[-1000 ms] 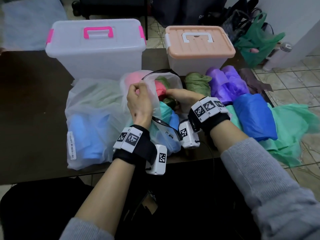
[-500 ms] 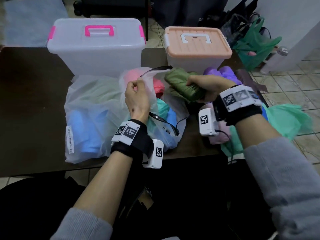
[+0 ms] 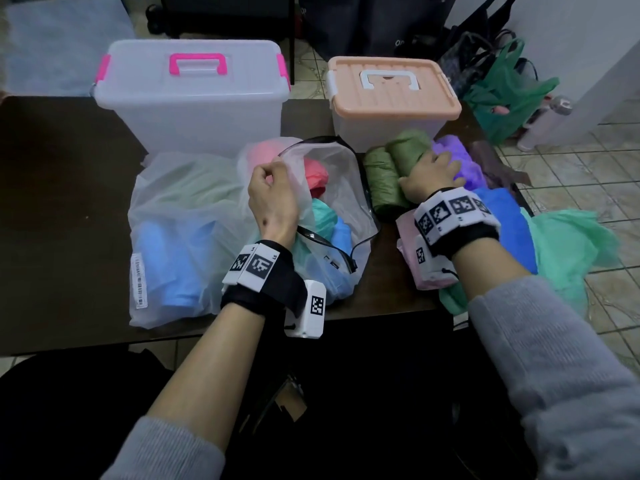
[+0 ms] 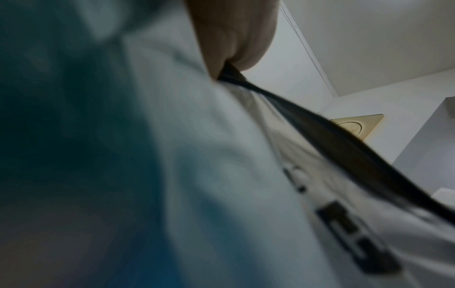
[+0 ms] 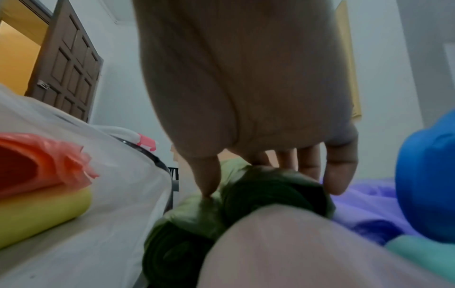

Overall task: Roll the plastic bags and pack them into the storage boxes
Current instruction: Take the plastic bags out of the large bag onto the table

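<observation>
Here, right hand (image 3: pixel 429 171) atop green roll (image 3: pixel 405 150)

a dark wooden table (image 3: pixel 62 202) carries, at twelve o'clock, a clear pink-handled plastic box (image 3: pixel 194 98); at one, a peach-lidded box (image 3: pixel 391 98); centre, translucent bags (image 3: pixel 180 209); at three, olive rolled bags (image 3: pixel 384 181).

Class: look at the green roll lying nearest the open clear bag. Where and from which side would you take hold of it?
Probably around its middle, from above. The green roll lies on its side on the table, another roll pressed against its right flank under the right hand, so only its top and left side are free.
</observation>
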Available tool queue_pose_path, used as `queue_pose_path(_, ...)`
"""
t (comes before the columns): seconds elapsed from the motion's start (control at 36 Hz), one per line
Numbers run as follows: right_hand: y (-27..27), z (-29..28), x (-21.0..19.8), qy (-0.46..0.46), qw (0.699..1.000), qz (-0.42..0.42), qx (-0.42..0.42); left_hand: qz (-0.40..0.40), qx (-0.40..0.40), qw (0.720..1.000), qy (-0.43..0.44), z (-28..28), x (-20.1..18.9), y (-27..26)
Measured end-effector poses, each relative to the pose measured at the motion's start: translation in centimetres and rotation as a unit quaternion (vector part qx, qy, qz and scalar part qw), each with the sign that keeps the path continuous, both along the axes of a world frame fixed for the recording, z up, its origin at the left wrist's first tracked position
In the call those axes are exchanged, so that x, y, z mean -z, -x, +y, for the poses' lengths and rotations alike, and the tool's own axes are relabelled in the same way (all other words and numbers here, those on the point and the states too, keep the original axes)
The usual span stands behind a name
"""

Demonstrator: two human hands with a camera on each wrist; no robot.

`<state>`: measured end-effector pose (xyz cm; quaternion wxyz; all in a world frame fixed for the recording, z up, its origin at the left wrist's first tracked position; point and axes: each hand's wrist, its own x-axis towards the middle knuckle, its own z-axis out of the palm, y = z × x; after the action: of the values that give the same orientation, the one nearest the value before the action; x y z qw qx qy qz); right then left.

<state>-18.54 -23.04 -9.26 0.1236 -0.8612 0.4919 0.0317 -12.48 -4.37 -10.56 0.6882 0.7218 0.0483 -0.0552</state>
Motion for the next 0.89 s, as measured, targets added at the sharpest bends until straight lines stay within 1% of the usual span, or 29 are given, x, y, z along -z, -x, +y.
queue_pose_path(0.08,0.1,0.2,0.3,-0.041,0.998,0.039,-0.008,0.000,-0.002,1.000,0.002,0.0,0.1,0.0)
queue_pose_path(0.14,0.1,0.3,0.0,-0.033,0.999,0.026,-0.005,0.001,-0.007,1.000,0.011,0.0,0.2,0.0)
queue_pose_path(0.19,0.0,0.7,-0.7,0.013,0.999,-0.025,-0.019,0.002,-0.013,1.000,0.018,0.0,0.2,-0.1)
queue_pose_path(0.25,-0.5,1.4,-1.5,0.068,0.989,-0.119,-0.061,0.003,-0.020,1.000,0.019,0.0,0.2,-0.1)
queue_pose_path(0.28,-0.8,1.9,-2.0,0.067,0.980,-0.167,-0.086,0.003,-0.025,0.999,0.020,0.0,0.2,-0.1)
queue_pose_path(0.31,-1.3,2.4,-2.3,0.039,0.972,-0.205,-0.112,0.003,-0.030,0.999,0.020,0.0,0.2,-0.1)
queue_pose_path(0.33,-1.8,3.1,-2.6,-0.009,0.964,-0.224,-0.141,0.002,-0.037,0.999,0.019,0.0,0.1,0.0)
queue_pose_path(0.39,-2.5,4.8,-2.8,-0.126,0.951,-0.200,-0.198,0.001,-0.053,0.998,0.020,0.0,0.1,0.0)
queue_pose_path(0.44,-3.2,6.6,-2.7,-0.211,0.936,-0.156,-0.237,0.000,-0.076,0.997,0.028,0.1,0.2,0.0)
queue_pose_path(0.5,-3.9,8.0,-2.3,-0.246,0.924,-0.147,-0.252,0.001,-0.091,0.995,0.037,0.2,0.2,0.0)
queue_pose_path(0.58,-4.6,9.3,-1.8,-0.236,0.920,-0.136,-0.281,0.005,-0.102,0.994,0.037,0.3,0.0,0.1)
queue_pose_path(0.67,-4.9,9.8,-1.4,-0.239,0.921,-0.135,-0.277,0.005,-0.113,0.993,0.040,0.3,-0.1,0.1)
queue_pose_path(0.81,-5.2,10.0,-0.9,-0.262,0.918,-0.193,-0.227,0.010,-0.125,0.991,0.050,0.5,-0.1,0.0)
queue_pose_path(0.89,-5.0,9.8,-1.1,-0.349,0.892,-0.236,-0.164,0.025,-0.127,0.990,0.058,0.5,0.0,-0.1)
